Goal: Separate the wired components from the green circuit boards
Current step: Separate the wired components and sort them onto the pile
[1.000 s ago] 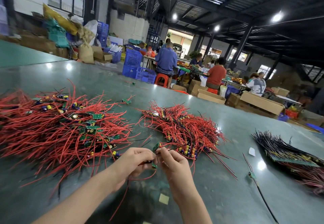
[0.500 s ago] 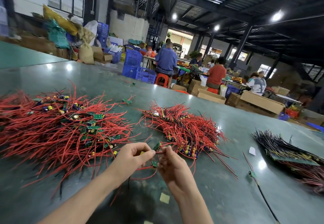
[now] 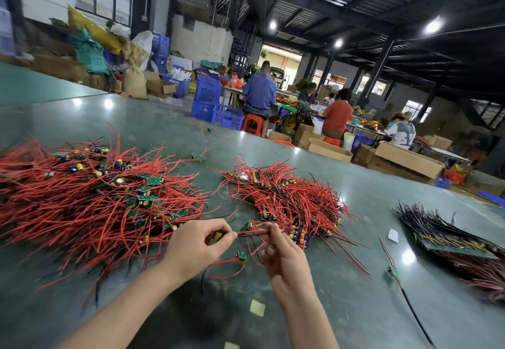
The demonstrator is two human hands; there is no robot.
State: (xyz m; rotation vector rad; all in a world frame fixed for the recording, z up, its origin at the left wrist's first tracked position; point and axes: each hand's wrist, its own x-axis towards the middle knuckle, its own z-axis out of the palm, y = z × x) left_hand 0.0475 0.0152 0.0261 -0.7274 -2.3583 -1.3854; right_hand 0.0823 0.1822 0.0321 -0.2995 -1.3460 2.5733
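Two hands, left hand [image 3: 194,247] and right hand [image 3: 284,255], one bench [image 3: 355,307], two red wire heaps [image 3: 90,206] [image 3: 289,203], one dark wire bundle [image 3: 448,236], two yellow squares [image 3: 257,307] [image 3: 231,345], one white scrap [image 3: 393,235], three red stools [image 3: 252,124] [image 3: 332,140] [image 3: 284,143]

your table [image 3: 341,190] looks smooth and glossy, it reflects the lamps. the red wires [image 3: 82,212] have a smooth plastic coat. the boxes [image 3: 407,158] behind look like matt cardboard.
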